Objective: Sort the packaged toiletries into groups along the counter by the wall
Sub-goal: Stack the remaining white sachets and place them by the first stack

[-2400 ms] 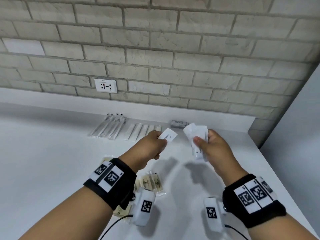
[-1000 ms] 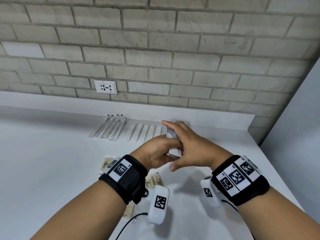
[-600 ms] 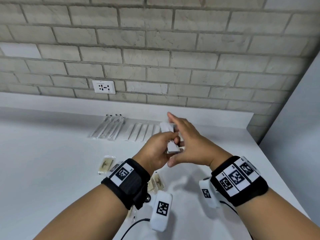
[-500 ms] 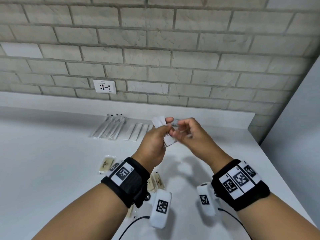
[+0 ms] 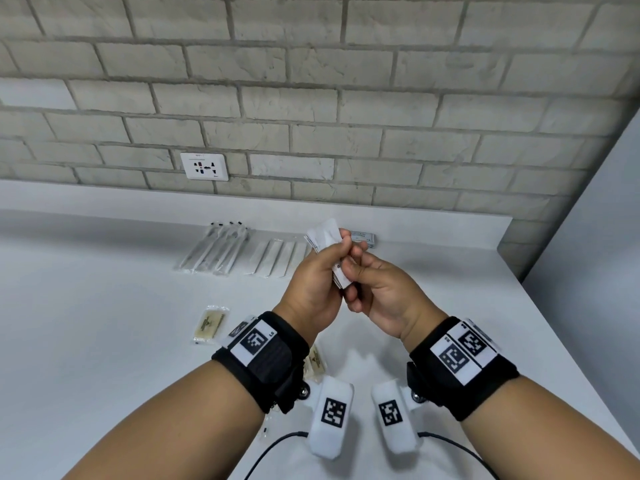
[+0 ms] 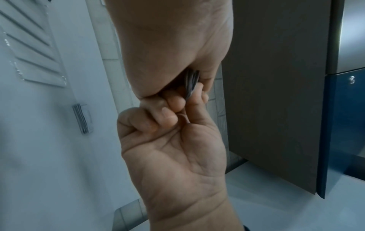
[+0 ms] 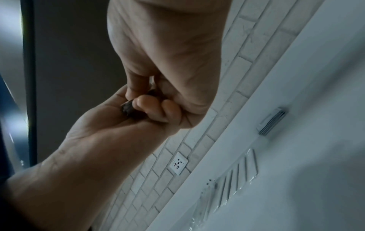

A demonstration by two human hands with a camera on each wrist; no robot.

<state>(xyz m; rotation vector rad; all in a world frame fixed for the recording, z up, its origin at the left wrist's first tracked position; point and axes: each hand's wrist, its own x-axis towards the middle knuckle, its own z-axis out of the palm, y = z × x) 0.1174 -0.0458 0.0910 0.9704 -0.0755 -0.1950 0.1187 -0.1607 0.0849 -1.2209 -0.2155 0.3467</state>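
Observation:
Both hands meet above the counter on one stack of small white packets [image 5: 323, 233]. My left hand [image 5: 332, 258] grips the stack from the left, its top fanning out above the fingers. My right hand [image 5: 356, 271] pinches the stack's lower end. In the left wrist view the stack's edge [image 6: 191, 82] shows dark between the fingers of both hands. Along the wall lie sorted groups: clear toothbrush packs [image 5: 214, 251], flat white sachets [image 5: 277, 258] and a grey pile of packets [image 5: 363, 237], also seen as the grey pile [image 7: 273, 121].
Yellowish sachets lie loose on the white counter [image 5: 104, 306]: one sachet [image 5: 209, 323] at the left, another sachet [image 5: 315, 363] partly hidden under my left wrist. A wall socket [image 5: 205, 166] sits on the brick wall. A grey panel [image 5: 588, 254] bounds the counter's right end.
The hands, apart with packets in each, came together and merged them into one stack. Since half a second ago the right hand has shifted down to the stack's lower end.

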